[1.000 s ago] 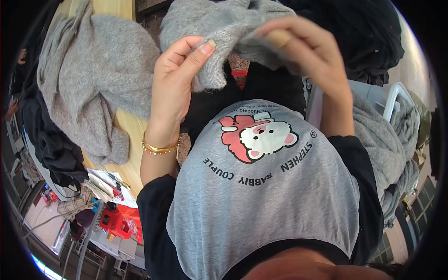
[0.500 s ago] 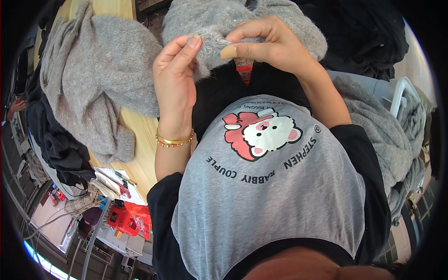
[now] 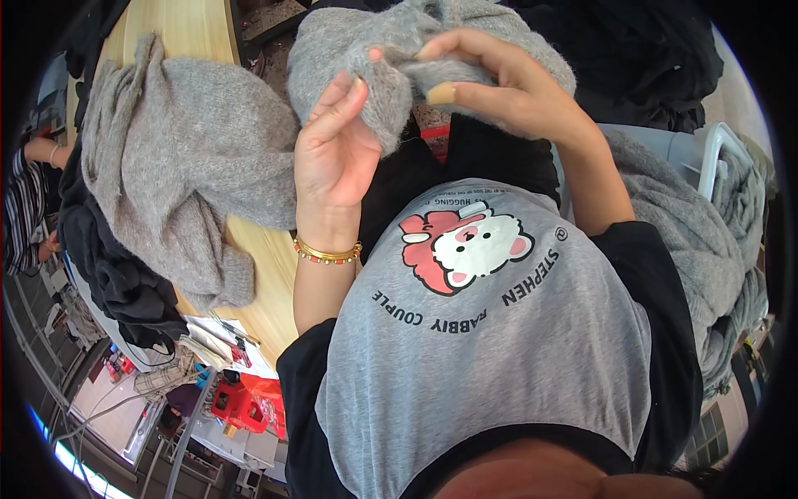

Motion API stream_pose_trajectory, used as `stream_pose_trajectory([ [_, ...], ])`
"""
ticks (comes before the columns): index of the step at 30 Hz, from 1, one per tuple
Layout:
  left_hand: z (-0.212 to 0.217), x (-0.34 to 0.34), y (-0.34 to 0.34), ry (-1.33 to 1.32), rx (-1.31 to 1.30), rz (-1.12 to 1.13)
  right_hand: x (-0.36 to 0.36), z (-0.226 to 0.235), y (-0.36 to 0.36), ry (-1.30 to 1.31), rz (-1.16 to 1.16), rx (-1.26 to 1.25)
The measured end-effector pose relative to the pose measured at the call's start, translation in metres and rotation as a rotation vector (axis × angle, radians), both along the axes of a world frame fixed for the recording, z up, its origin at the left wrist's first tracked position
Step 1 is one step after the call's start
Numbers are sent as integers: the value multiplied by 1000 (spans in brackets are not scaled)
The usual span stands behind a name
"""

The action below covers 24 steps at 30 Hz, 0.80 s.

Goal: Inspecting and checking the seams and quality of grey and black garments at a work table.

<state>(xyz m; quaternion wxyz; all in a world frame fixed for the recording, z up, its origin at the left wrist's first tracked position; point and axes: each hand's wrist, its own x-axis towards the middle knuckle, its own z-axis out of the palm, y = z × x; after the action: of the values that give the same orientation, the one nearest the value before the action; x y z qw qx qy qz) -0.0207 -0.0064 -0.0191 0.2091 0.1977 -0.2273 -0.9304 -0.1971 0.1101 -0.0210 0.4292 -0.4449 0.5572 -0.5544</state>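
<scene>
A fuzzy grey knit sweater (image 3: pixel 349 41) lies bunched over my lap at the top of the view. My left hand (image 3: pixel 337 154) is at its near edge, palm turned up. Its thumb stands away from the cloth, and a fingertip shows against the knit while the other fingers are partly hidden behind it. From the right, my right hand (image 3: pixel 519 91) holds a fold of the same sweater between thumb and fingers. A yellowish cover (image 3: pixel 441 93) sits on the right thumb tip.
Another grey sweater (image 3: pixel 187 141) lies on the wooden table (image 3: pixel 270 258) at left, beside dark cloth (image 3: pixel 104 249). Papers and pens (image 3: pixel 229 337) lie at the table's near end. A light plastic bin (image 3: pixel 709 166) of grey knits stands right. A person in stripes (image 3: pixel 25 208) is far left.
Both hands were pinching the knit's edge close together. The left thumb has come off the cloth, and the right hand has shifted slightly right. A striped sleeve has entered at far left.
</scene>
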Motion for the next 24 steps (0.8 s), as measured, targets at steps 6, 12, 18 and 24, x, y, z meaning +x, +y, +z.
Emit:
stream_pose_trajectory([
  [6, 1, 4, -12, -22, 108, 70, -47, -21, 49, 20, -75, 245],
  [12, 0, 7, -10, -95, 49, 149, -54, -12, 60, 159, -159, 160],
  [18, 9, 0, -1, -123, -385, 179, -45, 20, 44, 482, -267, -147],
  [24, 23, -4, 10, -170, -555, 196, 2, 55, 20, 840, 55, -482],
])
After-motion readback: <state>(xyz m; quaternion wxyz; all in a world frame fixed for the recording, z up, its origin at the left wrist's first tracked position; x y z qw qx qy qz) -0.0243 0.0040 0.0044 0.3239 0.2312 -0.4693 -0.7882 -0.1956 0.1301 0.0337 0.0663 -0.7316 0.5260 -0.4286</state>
